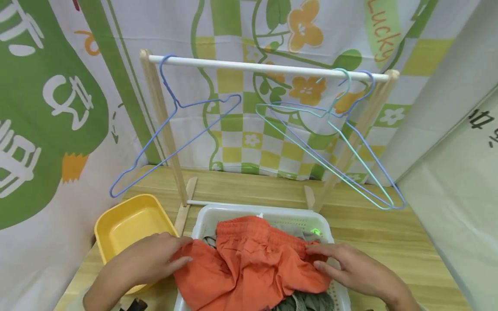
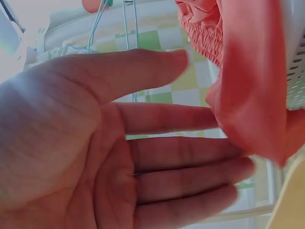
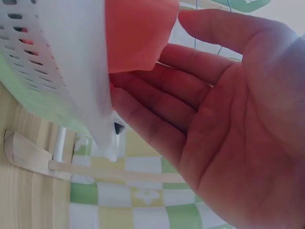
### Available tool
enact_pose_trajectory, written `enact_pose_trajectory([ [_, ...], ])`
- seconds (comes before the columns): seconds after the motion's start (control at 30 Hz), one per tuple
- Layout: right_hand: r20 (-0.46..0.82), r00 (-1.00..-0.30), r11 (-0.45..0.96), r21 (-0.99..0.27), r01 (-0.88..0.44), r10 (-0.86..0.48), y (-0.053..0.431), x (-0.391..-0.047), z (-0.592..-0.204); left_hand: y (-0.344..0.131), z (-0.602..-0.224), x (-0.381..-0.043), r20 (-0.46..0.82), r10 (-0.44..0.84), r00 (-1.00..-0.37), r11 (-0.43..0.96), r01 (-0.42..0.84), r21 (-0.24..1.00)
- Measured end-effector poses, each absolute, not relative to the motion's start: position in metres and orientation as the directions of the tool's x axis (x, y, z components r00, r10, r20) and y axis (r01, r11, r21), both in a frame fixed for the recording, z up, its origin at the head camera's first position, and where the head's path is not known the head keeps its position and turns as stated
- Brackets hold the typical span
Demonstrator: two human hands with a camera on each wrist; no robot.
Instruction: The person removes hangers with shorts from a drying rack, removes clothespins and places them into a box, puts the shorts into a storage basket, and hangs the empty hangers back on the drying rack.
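Note:
Orange shorts (image 1: 249,259) with a gathered elastic waistband lie spread over other clothes in a white plastic basket (image 1: 206,211). The left hand (image 1: 159,255) is at their left edge, its fingers straight and thumb apart; in the left wrist view its fingertips reach the hanging orange cloth (image 2: 252,81). On the opposite side, the right hand (image 1: 342,263) touches the shorts near the waistband's end. Its extended fingers pass behind an orange fold (image 3: 136,36) in the right wrist view, with the thumb at the fold's edge.
Behind the basket stands a wooden rack with a white rail (image 1: 249,66). One blue hanger (image 1: 175,103) hangs at its left; a mint hanger (image 1: 330,116) and another blue hanger (image 1: 373,155) hang at its right. A yellow bin (image 1: 136,216) sits left of the basket.

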State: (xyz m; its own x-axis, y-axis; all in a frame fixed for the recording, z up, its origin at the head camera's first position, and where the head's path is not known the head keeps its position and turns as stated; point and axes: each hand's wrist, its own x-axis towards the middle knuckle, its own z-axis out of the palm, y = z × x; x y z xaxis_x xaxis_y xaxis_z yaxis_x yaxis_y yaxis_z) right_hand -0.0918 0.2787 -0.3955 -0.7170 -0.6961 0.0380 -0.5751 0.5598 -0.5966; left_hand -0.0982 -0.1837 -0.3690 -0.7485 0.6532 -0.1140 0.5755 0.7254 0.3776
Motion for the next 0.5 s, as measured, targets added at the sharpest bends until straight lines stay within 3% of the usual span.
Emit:
enact_pose_trajectory([
  [0.23, 0.047, -0.700, 0.545, -0.591, -0.595, -0.713, 0.280, -0.094, -0.400, -0.181, -0.373, -0.087, -0.107, 0.678, -0.728, 0.711, 0.610, 0.350],
  [0.5, 0.045, -0.699, 0.535, -0.610, -0.585, -0.714, 0.279, -0.093, -0.403, -0.169, -0.374, -0.087, -0.113, 0.720, -0.685, 0.661, 0.626, 0.414],
])
